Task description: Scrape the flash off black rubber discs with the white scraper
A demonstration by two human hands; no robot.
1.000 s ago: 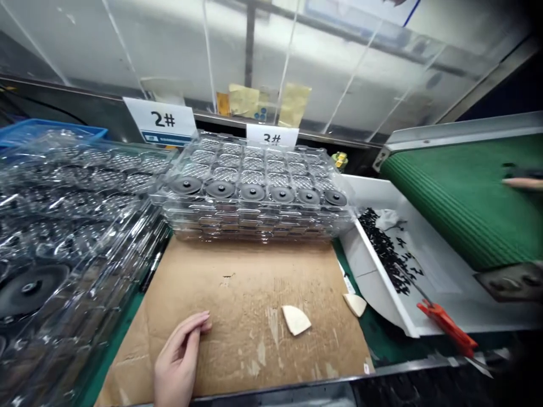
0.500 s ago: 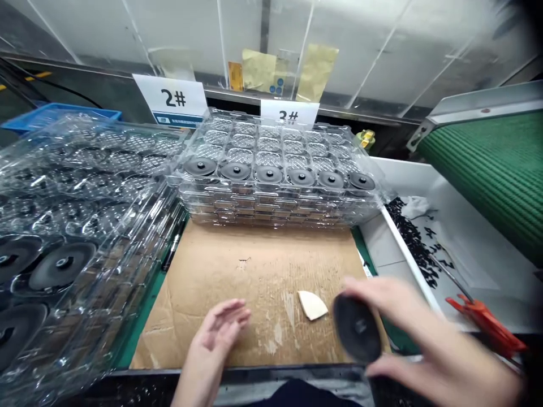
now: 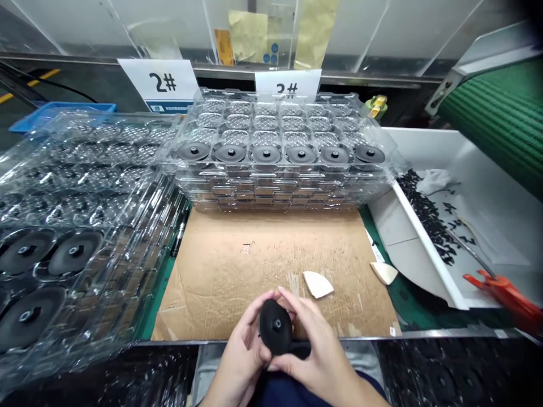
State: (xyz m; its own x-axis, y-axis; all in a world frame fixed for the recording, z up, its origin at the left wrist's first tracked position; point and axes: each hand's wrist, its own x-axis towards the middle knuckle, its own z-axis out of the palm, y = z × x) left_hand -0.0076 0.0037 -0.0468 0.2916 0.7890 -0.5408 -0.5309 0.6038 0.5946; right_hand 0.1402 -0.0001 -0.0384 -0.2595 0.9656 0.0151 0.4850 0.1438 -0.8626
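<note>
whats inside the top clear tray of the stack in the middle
The top clear tray holds six black discs in its front row; the pockets behind look empty. What the trays beneath hold is too blurred by layered plastic to tell.

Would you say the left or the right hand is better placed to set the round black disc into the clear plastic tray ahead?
Probably the right hand: both hold the round black disc, but its fingers wrap the disc's far side, toward the clear plastic tray. The left hand grips the near edge.
</note>
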